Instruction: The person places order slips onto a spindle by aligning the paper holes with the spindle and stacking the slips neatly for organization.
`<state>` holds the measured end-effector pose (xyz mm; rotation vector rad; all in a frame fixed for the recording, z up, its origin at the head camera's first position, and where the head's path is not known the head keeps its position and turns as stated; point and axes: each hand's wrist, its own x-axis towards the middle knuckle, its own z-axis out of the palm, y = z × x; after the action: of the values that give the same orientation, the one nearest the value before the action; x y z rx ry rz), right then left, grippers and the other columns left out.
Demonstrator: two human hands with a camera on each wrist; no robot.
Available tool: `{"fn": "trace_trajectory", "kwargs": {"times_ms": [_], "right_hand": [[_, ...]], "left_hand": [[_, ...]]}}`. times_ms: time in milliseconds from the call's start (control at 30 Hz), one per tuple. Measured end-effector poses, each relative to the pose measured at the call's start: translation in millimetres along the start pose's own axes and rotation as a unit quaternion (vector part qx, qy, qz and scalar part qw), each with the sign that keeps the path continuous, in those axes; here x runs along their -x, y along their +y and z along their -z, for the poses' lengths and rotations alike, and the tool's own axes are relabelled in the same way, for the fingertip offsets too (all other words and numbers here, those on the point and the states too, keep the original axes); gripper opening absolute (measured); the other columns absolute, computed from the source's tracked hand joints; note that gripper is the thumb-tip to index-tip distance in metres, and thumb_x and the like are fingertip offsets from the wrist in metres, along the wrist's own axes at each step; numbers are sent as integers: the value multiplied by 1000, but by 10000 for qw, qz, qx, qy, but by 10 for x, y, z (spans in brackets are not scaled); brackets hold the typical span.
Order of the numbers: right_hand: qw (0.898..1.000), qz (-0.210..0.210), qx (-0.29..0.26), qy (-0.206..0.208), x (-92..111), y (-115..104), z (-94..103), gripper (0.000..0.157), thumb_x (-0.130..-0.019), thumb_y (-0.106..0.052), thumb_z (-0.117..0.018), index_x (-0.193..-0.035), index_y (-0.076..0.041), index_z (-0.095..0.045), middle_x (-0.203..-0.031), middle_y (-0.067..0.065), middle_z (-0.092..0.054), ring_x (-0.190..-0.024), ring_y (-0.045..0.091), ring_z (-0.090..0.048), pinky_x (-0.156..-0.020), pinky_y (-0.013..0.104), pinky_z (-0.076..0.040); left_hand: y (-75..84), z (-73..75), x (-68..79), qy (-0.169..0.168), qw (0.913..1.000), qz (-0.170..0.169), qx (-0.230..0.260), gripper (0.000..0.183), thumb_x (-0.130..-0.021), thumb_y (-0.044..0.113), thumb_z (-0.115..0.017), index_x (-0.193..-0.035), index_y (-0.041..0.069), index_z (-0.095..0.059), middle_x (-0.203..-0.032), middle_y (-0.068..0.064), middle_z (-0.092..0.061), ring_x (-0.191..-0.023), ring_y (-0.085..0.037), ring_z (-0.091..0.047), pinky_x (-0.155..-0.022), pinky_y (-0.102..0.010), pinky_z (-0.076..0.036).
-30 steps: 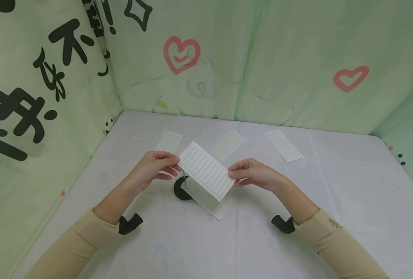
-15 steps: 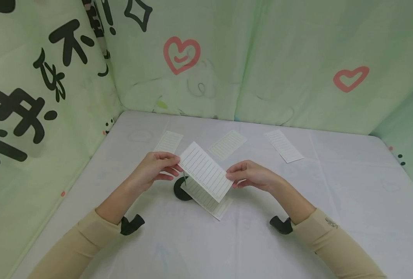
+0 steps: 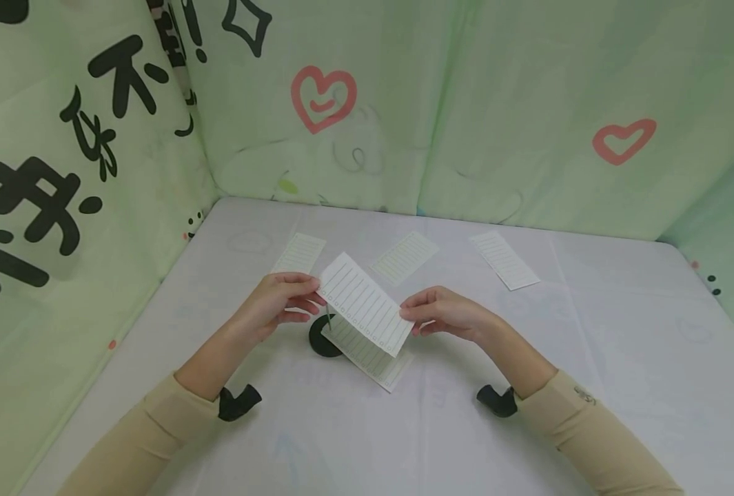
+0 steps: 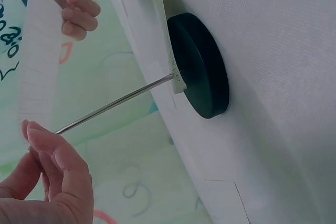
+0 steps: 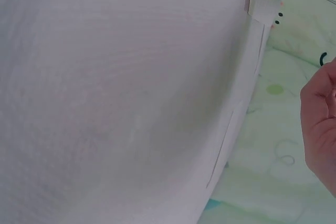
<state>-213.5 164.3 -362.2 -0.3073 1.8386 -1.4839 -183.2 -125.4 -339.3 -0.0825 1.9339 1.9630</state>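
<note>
My left hand [image 3: 280, 301] pinches one corner of a white lined paper slip [image 3: 363, 300], thumb on top. At the slip's opposite side, my right hand [image 3: 449, 314] pinches the edge. Between them the slip is held up, tilted, over a bill spike with a round black base [image 3: 320, 337]. The thin metal rod [image 4: 115, 105] runs up from that base to right by my left fingertips in the left wrist view. A second lined slip [image 3: 360, 348] sits low on the rod, near the base. The held slip hides part of it in the head view.
Three more lined slips lie flat toward the back: a left slip [image 3: 301, 252], a middle slip [image 3: 404, 257] and a right slip [image 3: 504, 260]. A white cloth covers the table [image 3: 528, 358]. Green printed curtains [image 3: 503, 103] stand behind and at the sides.
My right hand has shifted slightly left with its edge of the slip. The left hand has barely moved, and the slip stays held over the spike.
</note>
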Motion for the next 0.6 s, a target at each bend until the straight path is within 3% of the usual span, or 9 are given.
{"fn": "trace_trajectory", "kwargs": {"times_ms": [233, 433, 600], "right_hand": [[9993, -203, 302, 130, -12, 48, 2, 20, -88, -16, -59, -97, 2, -64, -77, -1, -65, -65, 12, -57, -69, 30, -45], [9928, -502, 1065, 194, -30, 121, 18, 22, -86, -19, -62, -94, 1, -65, -76, -2, -65, -70, 15, -59, -69, 31, -45], [9846, -653, 1619, 126, -74, 166, 14, 16, -84, -17, -63, -87, -2, -66, -71, -2, -64, -65, 13, -59, -61, 25, -42]], "left_hand": [[-161, 12, -44, 68, 9993, 320, -159, 22, -90, 12, -54, -105, -4, -56, -73, 0, -65, -62, -9, -60, -59, -19, -49], [-370, 30, -122, 39, 9952, 783, -582, 28, -89, 15, -57, -109, -5, -57, -77, -1, -68, -62, -9, -61, -58, -19, -49], [-445, 26, -157, 62, 9918, 1007, -789, 29, -89, 15, -58, -110, -5, -58, -78, -3, -68, -61, -9, -61, -56, -19, -48]]}}
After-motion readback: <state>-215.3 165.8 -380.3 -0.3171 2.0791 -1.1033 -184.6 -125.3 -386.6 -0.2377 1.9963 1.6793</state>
